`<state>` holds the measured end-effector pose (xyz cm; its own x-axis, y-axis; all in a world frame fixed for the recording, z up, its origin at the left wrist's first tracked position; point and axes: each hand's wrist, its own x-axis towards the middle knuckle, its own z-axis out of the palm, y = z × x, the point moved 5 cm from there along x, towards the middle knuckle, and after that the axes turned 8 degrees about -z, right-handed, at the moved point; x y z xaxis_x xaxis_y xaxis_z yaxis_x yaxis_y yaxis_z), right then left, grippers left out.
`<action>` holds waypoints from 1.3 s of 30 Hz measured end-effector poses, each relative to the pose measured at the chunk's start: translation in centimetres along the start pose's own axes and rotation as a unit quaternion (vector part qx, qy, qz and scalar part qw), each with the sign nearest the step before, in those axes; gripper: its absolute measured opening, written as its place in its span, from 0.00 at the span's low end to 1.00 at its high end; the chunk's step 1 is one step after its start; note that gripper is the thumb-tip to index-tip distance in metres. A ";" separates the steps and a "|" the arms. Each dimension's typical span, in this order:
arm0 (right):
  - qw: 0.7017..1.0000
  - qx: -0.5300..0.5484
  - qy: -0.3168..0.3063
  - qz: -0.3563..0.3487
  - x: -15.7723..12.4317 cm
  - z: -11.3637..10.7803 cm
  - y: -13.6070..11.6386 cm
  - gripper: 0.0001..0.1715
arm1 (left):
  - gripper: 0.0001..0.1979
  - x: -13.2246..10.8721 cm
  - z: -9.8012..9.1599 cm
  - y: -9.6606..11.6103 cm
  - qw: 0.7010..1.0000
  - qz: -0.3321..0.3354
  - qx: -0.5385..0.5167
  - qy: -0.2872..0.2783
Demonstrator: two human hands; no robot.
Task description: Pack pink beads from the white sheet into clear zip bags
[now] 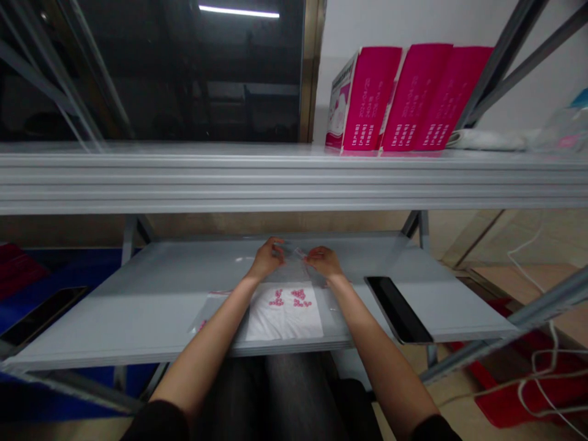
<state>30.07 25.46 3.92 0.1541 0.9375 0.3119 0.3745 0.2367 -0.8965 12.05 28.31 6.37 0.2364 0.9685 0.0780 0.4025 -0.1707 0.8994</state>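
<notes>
At the back middle of the grey shelf board, my right hand (323, 260) pinches the edge of a small clear plastic bag (296, 252). My left hand (269, 258) is at the bag's other side, fingers curled; the exact contact is hard to see. Just in front of the hands lies a white sheet (285, 321), cloth or paper. On it are two groups of small pink-red round pieces (301, 298), too small to name. Another clear bag (206, 313) with a red strip lies partly under my left forearm.
A dark phone or tablet (399, 309) lies right of my right forearm, and another dark flat device (41, 312) is at the far left. A metal beam (275, 180) crosses ahead, above the hands. Pink boxes (372, 101) stand on the upper shelf. White cables (549, 361) hang at right.
</notes>
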 end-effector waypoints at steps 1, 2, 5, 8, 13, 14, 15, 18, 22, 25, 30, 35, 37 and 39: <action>1.000 -0.014 -0.013 0.012 0.2 0.1 0.3 0.13 | 0.16 0.5 0.1 -0.2 1.000 0.005 0.014 0.011; 0.999 -0.028 -0.029 0.026 0.3 0.3 0.5 0.13 | 0.16 0.9 0.2 -0.2 0.999 0.013 0.029 0.020; 0.994 -0.074 -0.061 0.044 0.4 0.7 0.5 0.14 | 0.15 1.9 0.6 -0.1 0.995 0.042 0.078 0.036; 0.989 -0.129 -0.063 0.027 0.4 0.6 -0.3 0.13 | 0.15 2.2 0.5 0.7 0.989 0.075 0.119 0.054; 0.976 -0.206 -0.045 -0.049 -1.5 0.1 -3.3 0.10 | 0.12 -1.3 -2.9 2.8 0.972 0.122 0.158 0.126; 0.973 -0.214 -0.046 -0.069 -2.5 0.4 -4.1 0.09 | 0.10 -2.8 -4.1 3.0 0.968 0.127 0.162 0.144; 0.971 -0.217 -0.052 -0.090 -3.7 1.1 -5.0 0.12 | 0.10 -4.7 -5.3 3.0 0.964 0.130 0.166 0.164; 0.957 -0.197 -0.125 -0.172 -8.6 5.2 -8.0 0.21 | 0.13 -10.9 -8.5 1.5 0.949 0.119 0.185 0.225; 0.894 -0.181 -0.262 -0.316 -14.9 11.9 -11.1 0.26 | 0.15 -17.6 -9.9 -3.0 0.927 0.057 0.226 0.294; 0.876 -0.205 -0.292 -0.324 -16.6 14.0 -11.3 0.25 | 0.15 -19.9 -9.4 -6.3 0.914 0.022 0.254 0.316; 0.919 -0.144 -0.220 -0.293 -17.0 11.9 -11.0 0.21 | 0.11 -20.8 -8.9 -8.0 0.905 0.022 0.264 0.334; 0.978 0.044 -0.106 -0.172 -17.8 7.4 -9.7 0.12 | 0.11 -22.0 -8.7 -5.7 0.879 0.059 0.230 0.414; 0.983 0.147 -0.089 -0.063 -17.9 6.4 -8.3 0.15 | 0.08 -22.9 -7.6 -4.3 0.873 0.102 0.205 0.431; 0.965 0.244 -0.090 0.027 -18.0 5.8 -7.0 0.22 | 0.08 -23.9 -5.7 -3.0 0.881 0.152 0.195 0.404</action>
<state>19.36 8.35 2.78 -0.0164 0.9708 0.2395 -0.1121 0.2362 -0.9652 0.14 6.75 4.25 -0.2568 0.6530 0.7124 0.7398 -0.3415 0.5797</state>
